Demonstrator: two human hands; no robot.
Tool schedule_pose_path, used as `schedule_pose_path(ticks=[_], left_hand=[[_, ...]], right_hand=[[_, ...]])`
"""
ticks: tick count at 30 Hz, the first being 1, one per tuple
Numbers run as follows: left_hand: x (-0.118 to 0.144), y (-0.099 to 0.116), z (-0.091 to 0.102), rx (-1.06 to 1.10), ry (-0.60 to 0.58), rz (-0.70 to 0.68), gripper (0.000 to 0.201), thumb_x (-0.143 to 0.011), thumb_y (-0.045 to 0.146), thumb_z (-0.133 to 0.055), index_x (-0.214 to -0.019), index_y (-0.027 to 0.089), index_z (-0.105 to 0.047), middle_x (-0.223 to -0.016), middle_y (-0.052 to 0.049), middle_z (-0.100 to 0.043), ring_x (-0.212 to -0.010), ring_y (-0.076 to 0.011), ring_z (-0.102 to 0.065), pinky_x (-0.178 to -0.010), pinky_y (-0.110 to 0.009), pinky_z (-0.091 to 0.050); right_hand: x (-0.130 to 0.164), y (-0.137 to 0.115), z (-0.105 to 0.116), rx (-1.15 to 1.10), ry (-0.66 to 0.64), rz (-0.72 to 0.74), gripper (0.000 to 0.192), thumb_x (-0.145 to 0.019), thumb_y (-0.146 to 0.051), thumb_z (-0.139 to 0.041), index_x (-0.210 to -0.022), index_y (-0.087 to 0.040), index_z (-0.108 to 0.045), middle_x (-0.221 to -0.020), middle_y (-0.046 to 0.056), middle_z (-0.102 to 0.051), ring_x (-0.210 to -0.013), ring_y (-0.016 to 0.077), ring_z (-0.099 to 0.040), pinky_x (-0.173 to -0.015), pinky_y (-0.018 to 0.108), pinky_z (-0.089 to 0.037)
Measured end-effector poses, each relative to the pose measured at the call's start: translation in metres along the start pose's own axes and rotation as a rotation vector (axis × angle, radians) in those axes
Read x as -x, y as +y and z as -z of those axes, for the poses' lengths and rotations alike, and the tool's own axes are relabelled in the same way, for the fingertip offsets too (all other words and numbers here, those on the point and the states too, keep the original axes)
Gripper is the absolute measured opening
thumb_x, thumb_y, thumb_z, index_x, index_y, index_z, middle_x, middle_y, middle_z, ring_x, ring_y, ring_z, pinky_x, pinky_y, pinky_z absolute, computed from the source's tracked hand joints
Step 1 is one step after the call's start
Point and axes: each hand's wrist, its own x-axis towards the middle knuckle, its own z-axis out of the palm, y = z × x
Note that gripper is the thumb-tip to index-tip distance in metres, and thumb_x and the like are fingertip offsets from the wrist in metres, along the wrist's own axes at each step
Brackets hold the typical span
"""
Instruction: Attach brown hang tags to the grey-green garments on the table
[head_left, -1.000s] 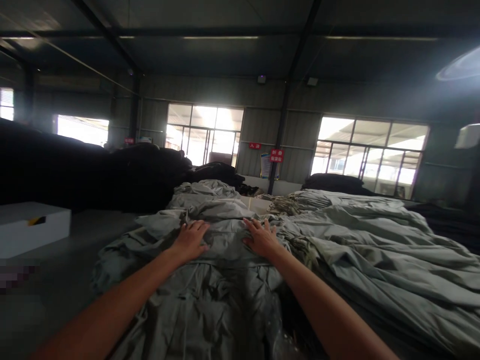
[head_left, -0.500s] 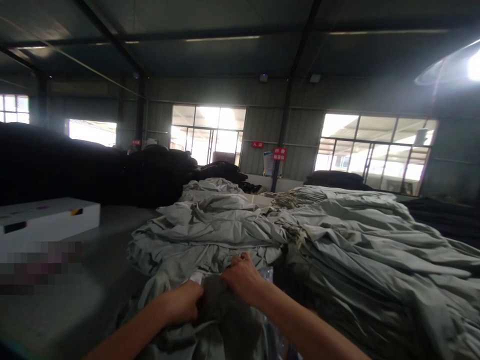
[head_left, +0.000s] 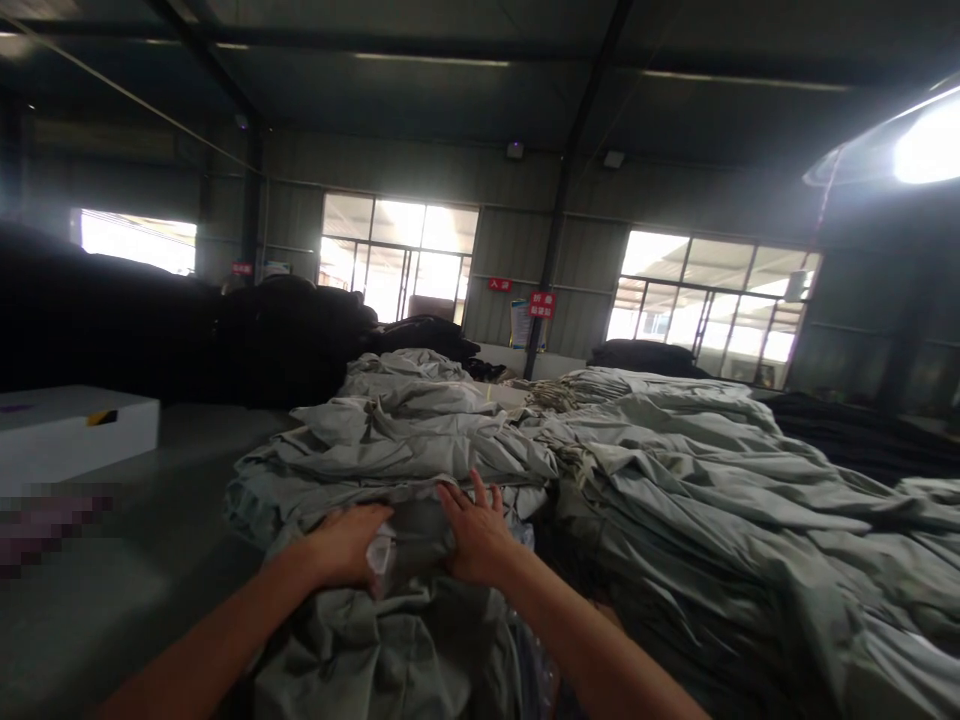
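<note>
Both hands are lower in the frame than 1 sec ago, pulled back w/ the cloth. The left hand (head_left: 346, 545) curls shut on the grey-green cloth (head_left: 409, 540) at bottom middle. The right hand (head_left: 476, 540) lies flat on it, fingers spread, so the cloth looks bunched up nearer the person.

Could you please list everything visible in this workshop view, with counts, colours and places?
grey-green fabric pile: several heaps, centre and right
dark fabric heap: black, left background
white box: one, left edge
red signs: two on the far wall between the windows
windows: three bright bays, back wall
ceiling lamp: one, lit, upper right
folded piece: one, grey-green, between the hands
left hand: gripping the folded piece
right hand: fingers spread, pressing on it
</note>
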Motion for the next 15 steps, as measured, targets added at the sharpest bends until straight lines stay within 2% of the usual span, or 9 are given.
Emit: schedule_pose_path(ticks=[2,4,6,9,12,15], left_hand=[[-0.003,-0.012,0.003,0.037,-0.107,-0.041,0.080,-0.050,0.016,-0.069,-0.127,0.021,-0.045,-0.137,-0.012,-0.045,-0.125,-0.0317,-0.040,-0.105,-0.045,-0.028],[-0.006,-0.023,0.004,0.085,-0.141,-0.098,0.079,-0.051,0.017,-0.067,-0.127,0.024,-0.044,-0.134,-0.009,-0.049,-0.121,-0.0281,-0.045,-0.102,-0.039,-0.033],[-0.009,-0.032,0.004,0.149,-0.096,-0.177,0.060,-0.057,0.019,-0.062,-0.116,0.023,-0.052,-0.121,-0.006,-0.058,-0.110,-0.0239,-0.053,-0.093,-0.032,-0.039],[-0.018,-0.037,0.000,0.205,0.010,-0.219,0.019,-0.069,0.022,-0.047,-0.083,0.018,-0.061,-0.090,-0.004,-0.065,-0.087,-0.0184,-0.059,-0.077,-0.025,-0.041],[-0.030,-0.028,-0.003,0.261,0.084,-0.158,0.017,-0.074,0.024,-0.043,-0.066,0.017,-0.056,-0.072,-0.002,-0.062,-0.076,-0.0165,-0.058,-0.068,-0.022,-0.039],[-0.042,-0.014,-0.006,0.289,0.053,-0.156,0.013,-0.071,0.026,-0.049,-0.062,0.017,-0.053,-0.067,0.001,-0.059,-0.074,-0.0161,-0.057,-0.063,-0.021,-0.037]], right_hand=[[-0.003,-0.001,0.000,-0.029,0.008,0.040,0.091,-0.062,-0.036,-0.061,-0.143,-0.020,-0.021,-0.146,0.009,-0.031,-0.136,0.0401,0.001,-0.102,0.067,-0.001],[-0.004,-0.004,-0.001,-0.035,0.030,0.087,0.083,-0.065,-0.031,-0.058,-0.140,-0.021,-0.026,-0.139,0.010,-0.042,-0.136,0.0378,-0.003,-0.101,0.067,0.003],[-0.004,-0.006,-0.004,-0.018,0.045,0.106,0.073,-0.068,-0.031,-0.056,-0.137,-0.020,-0.033,-0.128,0.012,-0.054,-0.136,0.0362,-0.011,-0.101,0.066,0.005],[-0.004,-0.005,-0.009,0.040,0.037,0.022,0.066,-0.073,-0.037,-0.054,-0.134,-0.016,-0.038,-0.116,0.016,-0.062,-0.132,0.0364,-0.023,-0.101,0.064,0.005],[-0.005,0.003,-0.008,0.095,0.049,-0.114,0.069,-0.074,-0.040,-0.054,-0.135,-0.014,-0.036,-0.116,0.018,-0.061,-0.131,0.0375,-0.021,-0.099,0.066,0.008],[-0.007,0.011,-0.001,0.075,0.089,-0.168,0.066,-0.073,-0.039,-0.056,-0.132,-0.016,-0.039,-0.115,0.016,-0.062,-0.130,0.0368,-0.021,-0.098,0.067,0.008]])
